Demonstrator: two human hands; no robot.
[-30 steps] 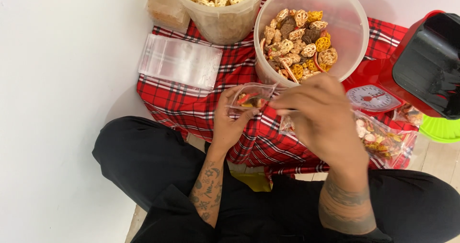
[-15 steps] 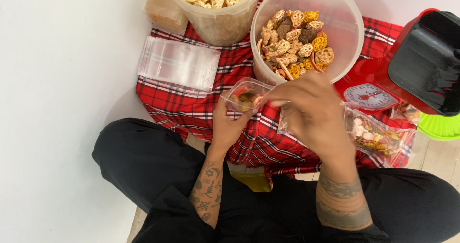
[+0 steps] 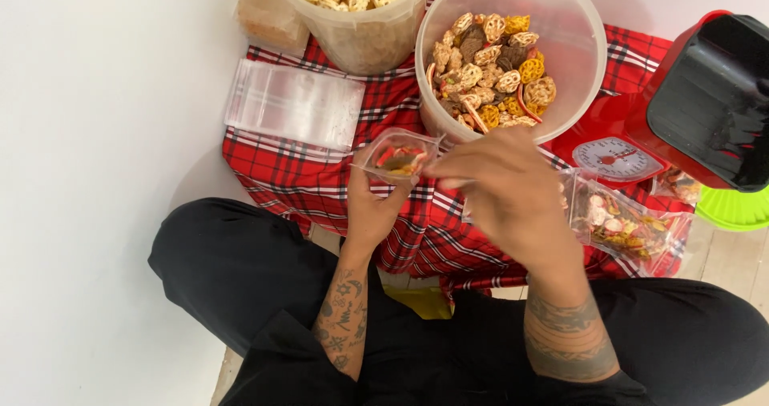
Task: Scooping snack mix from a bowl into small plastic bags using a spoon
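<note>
Head view: the left hand (image 3: 370, 206) has its grip clamped on a small clear bag (image 3: 398, 156) of snacks, above the red plaid cloth (image 3: 320, 174) near its front edge. The right hand (image 3: 505, 194) pinches the bag's mouth.

A red plaid cloth (image 3: 320, 174) lies spread on the floor and carries most of the things. Near its left edge lies a flat stack of clear empty bags (image 3: 292, 104). At its far left corner stands a tub of pale crackers (image 3: 352, 14), with a clear packet (image 3: 260, 14) just beside it. On the right side of the cloth sits a red kitchen scale (image 3: 617, 156) with a round white dial. A red and black machine (image 3: 713, 102) stands at the right edge, a green rim (image 3: 733, 210) below it. Filled clear snack bags (image 3: 629, 226) lie near the cloth's front right corner.
</note>
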